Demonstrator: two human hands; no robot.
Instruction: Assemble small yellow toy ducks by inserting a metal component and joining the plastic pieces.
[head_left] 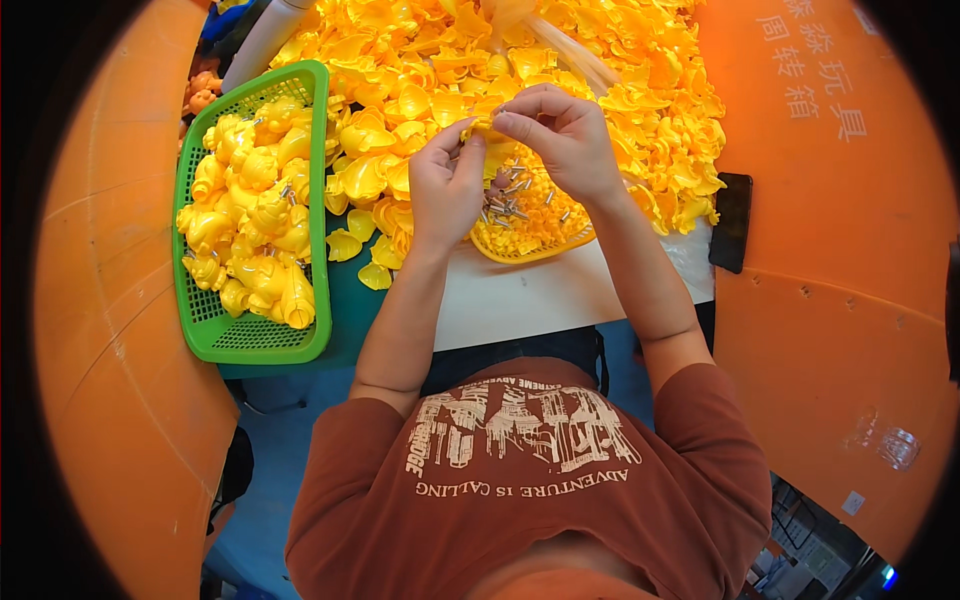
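Observation:
My left hand (449, 190) and my right hand (566, 142) meet over the middle of the table. Between their fingertips is a small yellow plastic piece (483, 127), pinched from both sides and partly hidden by the fingers. Right below them sits a shallow yellow basket (530, 259), holding small orange-yellow plastic parts (545, 210) and several short silver metal pins (507, 203). A large heap of yellow curved plastic shells (400, 95) spreads behind and around my hands.
At the left stands a green basket (321, 200) of glossy yellow plastic parts (255, 200), some with metal pins. Orange panels (820, 330) wall both sides. A dark flat object (732, 222) rests by the right panel. A grey cylinder (262, 45) leans at the back left.

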